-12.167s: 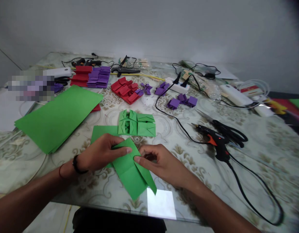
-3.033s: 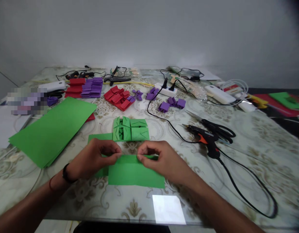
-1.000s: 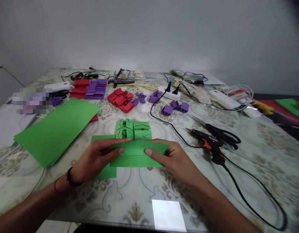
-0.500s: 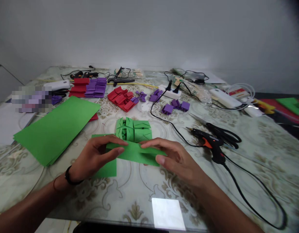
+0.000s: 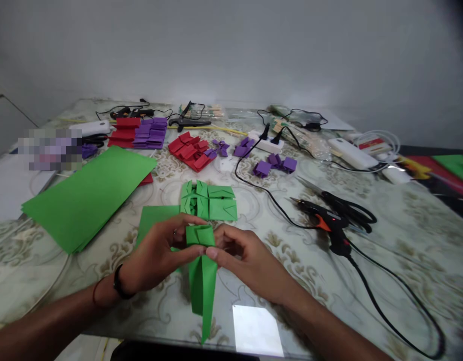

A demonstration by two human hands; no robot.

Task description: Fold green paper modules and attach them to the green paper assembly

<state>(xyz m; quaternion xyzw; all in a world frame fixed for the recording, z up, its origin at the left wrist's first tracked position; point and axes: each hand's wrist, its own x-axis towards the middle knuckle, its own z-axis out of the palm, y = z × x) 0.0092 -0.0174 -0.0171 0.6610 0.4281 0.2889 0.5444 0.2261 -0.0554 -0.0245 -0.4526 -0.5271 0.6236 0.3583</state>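
A narrow folded strip of green paper [image 5: 202, 281] is pinched between both of my hands just above the glass table top [image 5: 385, 240]. My left hand [image 5: 160, 253] grips its upper end from the left, thumb and fingers closed on it. My right hand [image 5: 242, 255] pinches the same upper end from the right. The strip's long end points down toward me. Flat under my left hand lies another green sheet [image 5: 152, 220]. Just beyond my hands sits a cluster of folded green pieces [image 5: 209, 200].
A stack of green sheets [image 5: 84, 193] lies at the left. Folded red pieces [image 5: 190, 149] and purple pieces [image 5: 276, 164] sit farther back. A black and orange glue gun [image 5: 327, 223] with its cord and black scissors [image 5: 348, 210] lie at the right.
The green paper, held wide and flat across half a second ago, is now folded narrower and turned lengthwise toward me. Both hands came together at its upper end.
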